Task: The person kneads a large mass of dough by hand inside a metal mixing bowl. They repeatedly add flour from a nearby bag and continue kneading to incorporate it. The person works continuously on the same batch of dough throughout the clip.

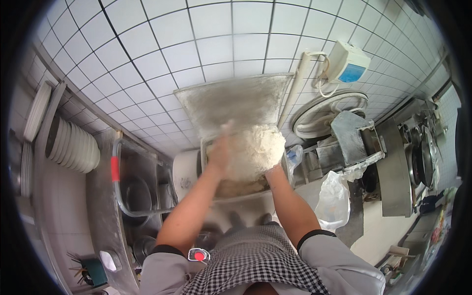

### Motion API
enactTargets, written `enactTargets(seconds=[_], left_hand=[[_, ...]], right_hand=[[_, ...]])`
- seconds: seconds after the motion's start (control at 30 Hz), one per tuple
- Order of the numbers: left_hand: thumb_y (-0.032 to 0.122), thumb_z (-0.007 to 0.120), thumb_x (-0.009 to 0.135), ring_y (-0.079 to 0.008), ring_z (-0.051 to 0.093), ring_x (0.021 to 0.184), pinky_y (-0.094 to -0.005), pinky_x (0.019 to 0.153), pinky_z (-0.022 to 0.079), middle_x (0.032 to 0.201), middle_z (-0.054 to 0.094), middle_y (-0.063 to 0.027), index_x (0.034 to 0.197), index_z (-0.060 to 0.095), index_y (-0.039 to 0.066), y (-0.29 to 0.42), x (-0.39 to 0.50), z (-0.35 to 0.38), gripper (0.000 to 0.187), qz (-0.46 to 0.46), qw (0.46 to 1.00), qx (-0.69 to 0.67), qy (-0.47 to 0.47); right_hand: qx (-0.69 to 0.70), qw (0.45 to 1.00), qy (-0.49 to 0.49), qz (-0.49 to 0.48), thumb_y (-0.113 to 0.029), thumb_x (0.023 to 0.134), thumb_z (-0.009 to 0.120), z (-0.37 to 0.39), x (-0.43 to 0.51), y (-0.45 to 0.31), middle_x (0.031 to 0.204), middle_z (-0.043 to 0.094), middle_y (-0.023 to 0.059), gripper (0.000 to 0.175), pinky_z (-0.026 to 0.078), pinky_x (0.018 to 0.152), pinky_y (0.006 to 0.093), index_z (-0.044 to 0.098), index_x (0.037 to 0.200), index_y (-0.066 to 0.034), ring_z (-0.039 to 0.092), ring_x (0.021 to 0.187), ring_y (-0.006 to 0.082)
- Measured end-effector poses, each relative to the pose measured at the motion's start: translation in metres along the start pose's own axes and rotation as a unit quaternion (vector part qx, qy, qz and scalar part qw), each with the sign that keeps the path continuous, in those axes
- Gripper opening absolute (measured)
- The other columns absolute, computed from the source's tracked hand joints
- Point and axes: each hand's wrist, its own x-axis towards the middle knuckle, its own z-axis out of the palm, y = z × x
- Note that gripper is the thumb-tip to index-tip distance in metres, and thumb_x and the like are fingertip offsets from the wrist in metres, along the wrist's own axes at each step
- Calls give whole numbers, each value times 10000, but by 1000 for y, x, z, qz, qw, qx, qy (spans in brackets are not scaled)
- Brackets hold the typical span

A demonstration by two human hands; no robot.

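Below me stands a metal flour-dusted tub (247, 197), probably a dough mixer, with its lid (236, 103) raised against the tiled wall. A large pale lump of floury dough or flour (267, 145) is at the tub's right side. My right hand (273, 170) reaches under and behind this lump and appears to hold it; the fingers are hidden. My left hand (220, 151) is over the tub's left part, fingers extended, blurred by motion, with nothing visible in it. Loose brownish-white material (239, 188) lies at the tub's near side.
To the left are a steel counter (103, 206), a bent metal rail with a red band (115, 169) and stacked bowls (72, 145). On the right are a floury metal machine (352, 136), a clear plastic bag (333, 201) and a wall-mounted switch box (348, 64).
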Motion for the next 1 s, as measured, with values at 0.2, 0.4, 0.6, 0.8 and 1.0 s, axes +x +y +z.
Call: enactTargets(seconds=[0.2, 0.4, 0.6, 0.8, 1.0], left_hand=[[551, 500, 1020, -290, 485, 1393, -499, 1148, 329, 1448, 573, -132, 1422, 544, 16, -60, -60, -123, 671, -79, 970, -21, 230], [425, 525, 1033, -288, 606, 1215, -465, 997, 486, 1319, 639, -152, 1365, 563, 0, -113, -123, -146, 541, -166, 935, -50, 309], [262, 550, 1027, -255, 633, 1155, -413, 905, 539, 1246, 671, -137, 1318, 598, -9, -118, -127, -121, 401, -138, 939, -48, 312], [225, 555, 1024, -210, 637, 1119, -408, 893, 529, 1195, 690, -92, 1239, 657, 27, -121, -115, -96, 309, -198, 944, -27, 261], [263, 568, 1031, -215, 656, 1082, -358, 906, 509, 1206, 697, -100, 1265, 649, -10, -143, -102, -74, 368, -227, 954, 27, 192]], right_hand=[[800, 563, -25, 205, -322, 891, 594, 8, 26, 0, 981, 680, 146, 322, 523, 789, 464, 678, 1081, -76, 658, 856, 304], [221, 951, -201, -77, -300, 935, 562, 22, 26, -4, 1065, 678, 156, 331, 519, 892, 434, 648, 1156, -68, 663, 945, 302], [198, 928, -280, -147, -258, 960, 535, 112, 10, -19, 1116, 671, 160, 349, 509, 945, 419, 608, 1232, -51, 662, 989, 289], [238, 907, -274, -215, -215, 984, 508, 149, -20, 26, 1167, 664, 163, 376, 499, 998, 404, 569, 1308, -35, 660, 1033, 276], [427, 857, -115, -266, -173, 1008, 481, 181, -53, 117, 1219, 657, 166, 410, 489, 1051, 389, 530, 1385, -18, 659, 1077, 262]])
